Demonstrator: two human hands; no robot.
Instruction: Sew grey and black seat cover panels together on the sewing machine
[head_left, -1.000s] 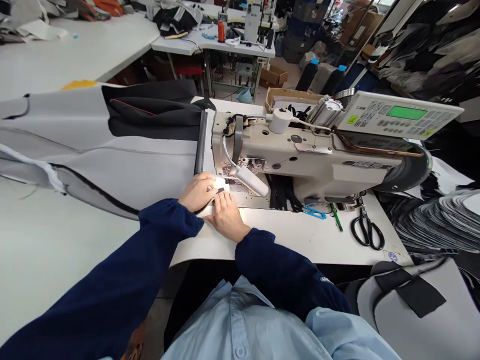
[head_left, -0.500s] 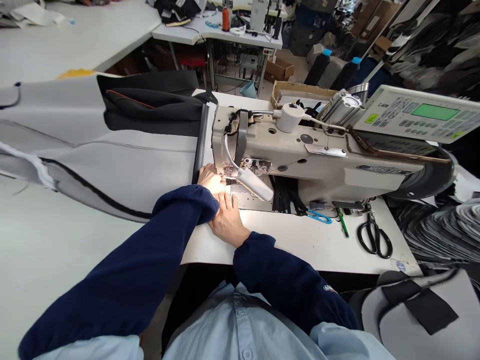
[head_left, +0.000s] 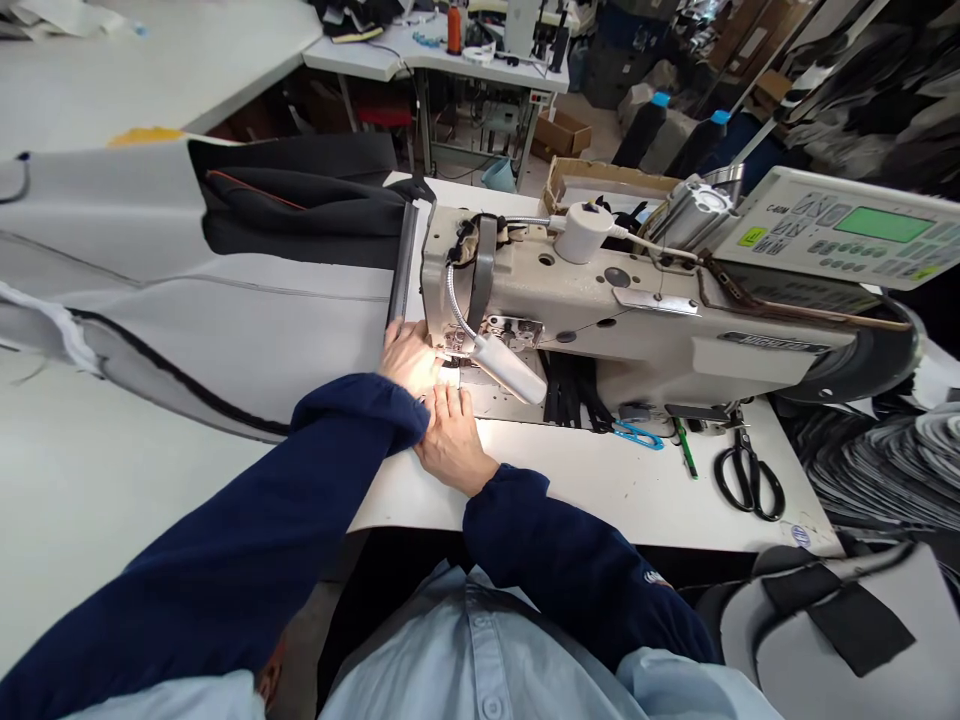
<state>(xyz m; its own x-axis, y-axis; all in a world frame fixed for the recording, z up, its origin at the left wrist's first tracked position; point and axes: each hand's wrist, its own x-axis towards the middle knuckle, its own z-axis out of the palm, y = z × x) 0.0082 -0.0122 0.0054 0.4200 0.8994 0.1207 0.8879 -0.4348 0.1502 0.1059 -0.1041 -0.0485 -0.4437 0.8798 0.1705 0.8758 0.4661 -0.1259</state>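
Note:
Under the needle area of the sewing machine (head_left: 645,310), my left hand (head_left: 409,358) lies on the large grey fabric panel (head_left: 300,325), against its black edge strip (head_left: 403,270). Its fingers are spread out on the material, partly lost in the lamp's glare. My right hand (head_left: 456,442) rests flat on the machine bed just below, fingers stretched toward the presser foot. The left sleeve covers part of the space between both hands. The white machine lamp (head_left: 510,368) lights this spot, and the small piece of material at the needle is too bright to make out.
Right of my hands lie black scissors (head_left: 748,475), a green pen (head_left: 685,448) and blue thread snips (head_left: 638,433). Black strips (head_left: 574,390) hang under the machine arm. Stacked grey pieces (head_left: 892,460) stand at the right. Folded black fabric (head_left: 300,200) lies behind the panel.
My left hand has slid slightly left and up, with its sleeve. The grey panel appears shifted slightly left. My right hand stays nearly in place.

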